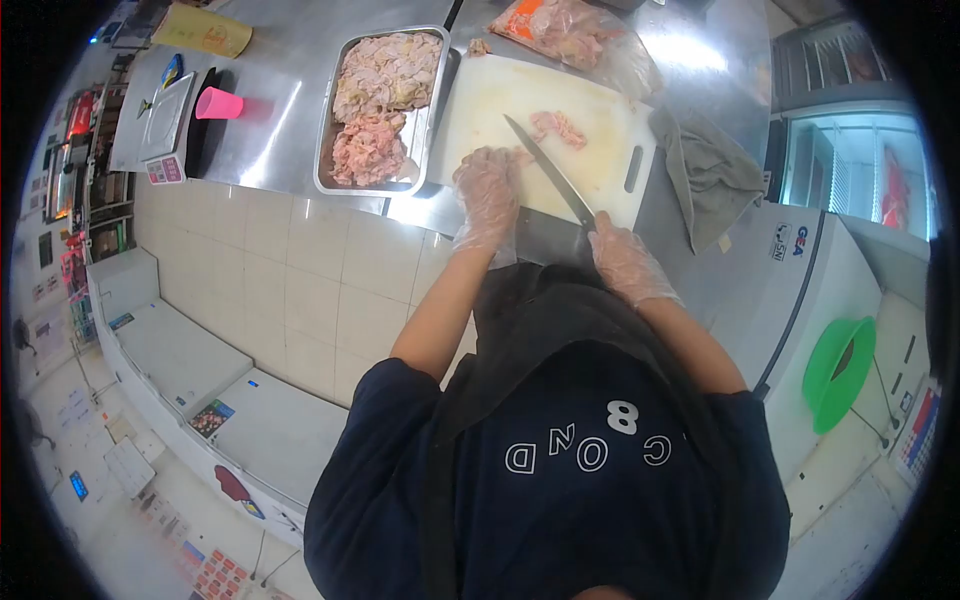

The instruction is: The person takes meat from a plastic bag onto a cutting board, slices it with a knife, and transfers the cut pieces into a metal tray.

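Knife: (548, 165) it's in the right hand (622, 260), fingers wrapped snugly round the handle. Blade runs on a slant, handle nearest the body, tip pointing away and off to the left.
Left hand: (487, 195) gloved, fingers bunched close together at the near left part of the cutting board (480, 110). Can't tell if they're actually pinching anything, the glove hides too much.
Small meat bit: (522, 155) a pinkish scrap right by the left fingertips, on their right, squeezed in between them and the blade. Left hand is way nearer to it than the right.
Cut meat pile: (558, 130) on the board too, but on the other side of the blade, up and right of the left fingers. Its long axis slopes down to the right, kinda like the knife's.
Blade vs left fingers: just beside each other, honestly the spacing to watch.
Meat tray: (418, 150) on the tabletop (280, 70), left of the board.
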Demonstrator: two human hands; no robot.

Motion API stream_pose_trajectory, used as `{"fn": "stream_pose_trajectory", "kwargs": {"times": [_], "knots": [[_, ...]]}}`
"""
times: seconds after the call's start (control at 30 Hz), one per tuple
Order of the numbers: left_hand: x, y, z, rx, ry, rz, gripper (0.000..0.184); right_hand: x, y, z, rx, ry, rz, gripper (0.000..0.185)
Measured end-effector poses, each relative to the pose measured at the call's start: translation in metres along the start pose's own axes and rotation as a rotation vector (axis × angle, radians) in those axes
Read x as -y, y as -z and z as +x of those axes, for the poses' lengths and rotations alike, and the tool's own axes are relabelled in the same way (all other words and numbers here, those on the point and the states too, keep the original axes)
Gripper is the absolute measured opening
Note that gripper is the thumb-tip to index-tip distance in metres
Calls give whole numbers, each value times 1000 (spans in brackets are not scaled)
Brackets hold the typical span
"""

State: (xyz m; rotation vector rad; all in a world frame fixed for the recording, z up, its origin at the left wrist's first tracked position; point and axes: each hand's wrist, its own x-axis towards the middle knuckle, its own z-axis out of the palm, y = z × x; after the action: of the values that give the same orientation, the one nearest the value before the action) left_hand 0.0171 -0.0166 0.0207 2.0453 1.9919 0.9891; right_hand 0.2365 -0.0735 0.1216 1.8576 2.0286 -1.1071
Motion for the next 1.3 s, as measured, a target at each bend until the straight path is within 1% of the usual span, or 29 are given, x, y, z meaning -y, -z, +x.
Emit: {"fn": "stream_pose_trajectory", "kwargs": {"times": [0.07, 0.1, 0.17, 0.2, 0.27, 0.3, 0.37, 0.4, 0.47, 0.5, 0.57, 0.6, 0.67, 0.7, 0.73, 0.77, 0.83, 0.87, 0.97, 1.07, 1.17, 1.27, 1.3], "knots": [[-2, 10, 3, 128, 0, 120, 21, -5, 2, -1, -25, -21, 0, 30], [-1, 10, 4, 123, -1, 120, 21, -7, 0, 2, -48, -38, -18, 31], [-2, 9, 8, 200, 44, 11, 25, -10, -2, 4, -77, -54, -34, 31], [-2, 6, 9, 199, 41, 11, 25, -8, -3, 4, -88, -54, -21, 31], [-2, 0, 13, 187, 111, -113, 26, -6, -5, 2, -101, -54, -9, 31], [-7, 2, 17, 184, 110, -114, 26, -6, -7, 3, -110, -56, 9, 31], [-17, 5, 29, 132, 200, -327, 26, -7, -7, 4, -120, -57, 26, 31], [-23, 11, 37, 132, 200, -327, 26, -7, -7, 5, -128, -44, 39, 31], [-32, 19, 48, 223, 220, -325, 25, -8, -8, 3, -130, -30, 49, 31], [-19, 8, 43, 221, 225, -322, 25, -7, -9, 1, -140, -38, 53, 31], [16, -22, 30, 229, 39, -68, 24, -3, -9, 0, -152, -37, 55, 32], [14, -15, 29, 219, 37, -63, 24, -1, -7, 0, -130, -55, 47, 32], [6, 4, 16, 127, 30, -17, 17, 8, 2, -4, -106, -77, 40, 32], [8, 1, 12, 131, 33, -19, 17, 17, 14, -10, -91, -22, 26, 30], [10, -1, 7, 41, 59, -54, 17, 22, 20, -14, -74, 32, 12, 29], [13, -4, 3, -50, 84, -87, 17, 20, 17, -12, -68, 30, 11, 29], [0, -3, 10, -27, 83, -50, 17, 16, 13, -5, -24, 62, -105, 27], [-6, -4, 14, -7, 77, -14, 17, 17, 13, -4, -19, 62, -111, 27], [4, -38, 13, 9, 82, 41, 17, 19, 16, -4, 40, 26, -158, 26], [0, -38, 12, 15, 81, 40, 15, 20, 13, -4, 38, 32, -213, 26], [2, -46, 10, 34, 97, 76, 12, 28, 11, 6, 83, 7, -150, 27], [2, -50, 8, 30, 86, 82, 9, 39, 4, 36, 69, -22, -78, 28], [2, -50, 7, 40, 91, 83, 9, 41, -2, 49, 10, 20, -75, 29]]}}
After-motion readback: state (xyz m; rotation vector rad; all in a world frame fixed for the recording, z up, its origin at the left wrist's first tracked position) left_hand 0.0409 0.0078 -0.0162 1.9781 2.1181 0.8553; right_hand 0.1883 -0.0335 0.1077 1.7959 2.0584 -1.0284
